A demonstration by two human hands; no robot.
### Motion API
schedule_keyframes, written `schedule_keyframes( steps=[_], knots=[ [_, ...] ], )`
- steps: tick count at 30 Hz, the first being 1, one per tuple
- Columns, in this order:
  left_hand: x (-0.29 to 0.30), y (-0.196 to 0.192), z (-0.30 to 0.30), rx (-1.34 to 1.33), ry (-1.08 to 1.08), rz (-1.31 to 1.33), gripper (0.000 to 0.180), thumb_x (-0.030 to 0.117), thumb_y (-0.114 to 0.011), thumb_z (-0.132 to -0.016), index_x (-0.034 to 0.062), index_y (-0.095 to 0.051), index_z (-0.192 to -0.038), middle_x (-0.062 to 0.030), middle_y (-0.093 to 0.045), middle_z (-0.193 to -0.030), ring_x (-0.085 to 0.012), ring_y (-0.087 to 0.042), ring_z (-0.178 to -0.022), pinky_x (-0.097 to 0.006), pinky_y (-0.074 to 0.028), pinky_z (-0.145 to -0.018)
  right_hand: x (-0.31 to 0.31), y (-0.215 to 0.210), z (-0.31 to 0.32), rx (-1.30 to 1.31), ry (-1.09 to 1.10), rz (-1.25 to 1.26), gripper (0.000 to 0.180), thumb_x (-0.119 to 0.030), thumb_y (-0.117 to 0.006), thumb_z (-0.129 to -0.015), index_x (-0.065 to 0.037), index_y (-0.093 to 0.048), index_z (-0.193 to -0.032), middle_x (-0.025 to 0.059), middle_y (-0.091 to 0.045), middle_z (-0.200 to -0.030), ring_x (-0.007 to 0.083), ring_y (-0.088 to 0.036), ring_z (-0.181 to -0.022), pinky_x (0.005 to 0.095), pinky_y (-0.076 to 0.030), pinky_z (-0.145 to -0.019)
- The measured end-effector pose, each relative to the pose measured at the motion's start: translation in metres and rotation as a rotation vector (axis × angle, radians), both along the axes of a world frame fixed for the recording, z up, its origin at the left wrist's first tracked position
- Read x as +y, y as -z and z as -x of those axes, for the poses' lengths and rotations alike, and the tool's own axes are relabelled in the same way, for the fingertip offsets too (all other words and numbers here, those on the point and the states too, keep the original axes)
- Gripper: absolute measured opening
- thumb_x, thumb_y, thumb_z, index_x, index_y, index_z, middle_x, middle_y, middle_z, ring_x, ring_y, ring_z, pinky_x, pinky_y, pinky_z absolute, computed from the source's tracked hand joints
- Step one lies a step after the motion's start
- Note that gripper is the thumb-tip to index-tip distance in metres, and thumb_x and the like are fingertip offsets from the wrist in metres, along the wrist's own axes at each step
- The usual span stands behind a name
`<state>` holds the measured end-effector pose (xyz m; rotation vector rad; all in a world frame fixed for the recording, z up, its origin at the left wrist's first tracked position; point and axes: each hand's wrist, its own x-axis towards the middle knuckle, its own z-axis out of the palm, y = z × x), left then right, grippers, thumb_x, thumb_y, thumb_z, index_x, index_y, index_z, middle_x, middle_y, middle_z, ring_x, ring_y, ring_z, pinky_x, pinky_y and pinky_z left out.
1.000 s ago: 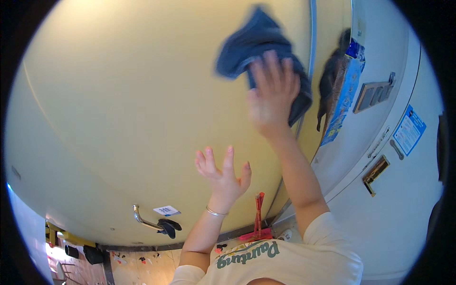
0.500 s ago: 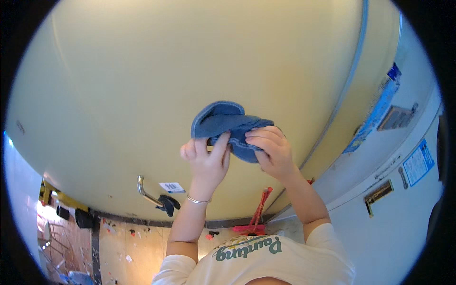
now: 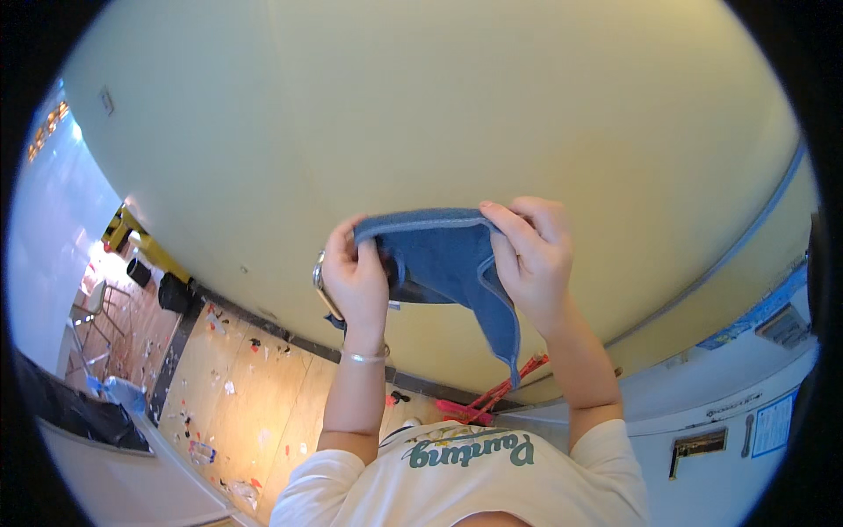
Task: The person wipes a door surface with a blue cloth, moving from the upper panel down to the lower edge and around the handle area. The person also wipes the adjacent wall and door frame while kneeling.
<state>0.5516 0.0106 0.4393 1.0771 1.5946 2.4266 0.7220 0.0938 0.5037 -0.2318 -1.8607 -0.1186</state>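
A blue denim-like cloth piece (image 3: 443,255) with a pale stitched hem is stretched between my two hands, in front of the pale yellow door. My left hand (image 3: 356,281) grips its left upper corner, fingers curled over the hem. At the other end, my right hand (image 3: 534,250) pinches the hem between thumb and fingers. Below the hem the cloth falls open into a dark hollow, and a narrow flap hangs down on the right. Its full shape is partly hidden by folds, so I cannot tell exactly what kind of item it is.
A metal door handle (image 3: 327,290) is just behind my left hand. Red rods (image 3: 514,384) with a pinkish-red base stand low by the door. Small scraps litter the wooden floor (image 3: 263,386); a chair (image 3: 101,303) and black bins (image 3: 174,292) are at the left.
The bunched cloth has been unfolded and drawn out taut along its hem. My hands have moved apart, and the view has turned, showing more floor on the left.
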Motion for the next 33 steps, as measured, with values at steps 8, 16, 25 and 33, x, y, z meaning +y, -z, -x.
schedule_keyframes(
  steps=[8, 16, 25, 33],
  knots=[
    [0.052, -0.009, -0.01, 0.803, -0.409, 0.256, 0.086, 0.047, -0.069, -0.068, 0.0022, -0.037, -0.135, -0.0182, -0.04, -0.129, -0.0492, -0.022, -0.123, -0.072, -0.014, -0.092, 0.006, 0.01, 0.006, 0.0, 0.1, 0.02, 0.031, 0.005, -0.066, -0.064, -0.007, -0.068, -0.093, 0.0033, -0.05, -0.069, 0.0212, -0.047, -0.064, 0.0342, -0.039, -0.06],
    [0.077, -0.122, 0.018, 0.831, -0.699, 0.076, 0.085, 0.05, -0.066, -0.068, 0.0106, -0.036, -0.138, -0.021, -0.037, -0.117, -0.0551, -0.022, -0.121, -0.072, -0.017, -0.091, 0.009, -0.017, 0.03, 0.077, 0.107, -0.124, 0.029, 0.003, -0.066, -0.066, -0.01, -0.068, -0.092, 0.0026, -0.057, -0.077, 0.0207, -0.05, -0.07, 0.0323, -0.039, -0.066],
    [0.062, -0.012, 0.016, 0.802, -0.554, 0.192, 0.091, 0.049, -0.069, -0.067, 0.0068, -0.032, -0.139, -0.027, -0.031, -0.125, -0.0566, -0.019, -0.122, -0.07, -0.011, -0.097, 0.016, 0.014, 0.051, 0.05, 0.246, -0.268, 0.018, -0.022, -0.065, -0.074, -0.011, -0.063, -0.087, 0.0014, -0.058, -0.092, 0.0204, -0.049, -0.083, 0.0365, -0.035, -0.074],
    [0.069, -0.136, 0.058, 0.809, -0.717, 0.047, 0.083, 0.046, -0.066, -0.073, 0.0076, -0.032, -0.139, -0.0258, -0.035, -0.119, -0.0587, -0.023, -0.12, -0.066, -0.022, -0.096, 0.016, 0.021, 0.055, 0.093, 0.226, -0.322, 0.027, -0.025, -0.06, -0.081, -0.012, -0.06, -0.105, 0.0008, -0.058, -0.097, 0.0197, -0.047, -0.088, 0.0369, -0.036, -0.078]
  ],
)
